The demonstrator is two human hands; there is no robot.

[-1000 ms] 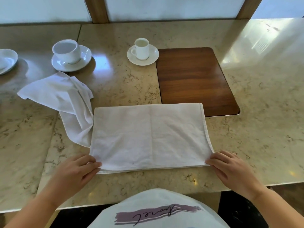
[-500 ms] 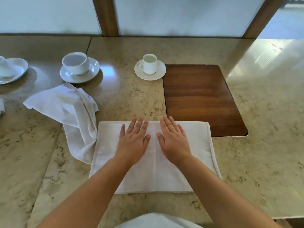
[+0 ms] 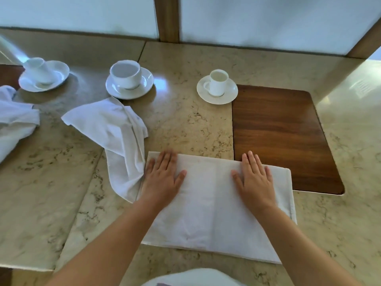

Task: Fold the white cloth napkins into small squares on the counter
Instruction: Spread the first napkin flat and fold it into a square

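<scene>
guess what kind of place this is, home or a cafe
Probably a cafe or hotel dining area: white cups on saucers set out along a marble counter, an inlaid wooden panel, and white cloth napkins being folded flat under both hands.

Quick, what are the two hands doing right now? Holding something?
Left hand: open, flat on the folded napkin, holding nothing.
Right hand: open, flat on the same napkin, holding nothing.

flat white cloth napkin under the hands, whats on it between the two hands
Nothing: in the head view, only bare cloth with a faint vertical crease separates the left hand from the right hand on the flat white cloth napkin.
</scene>
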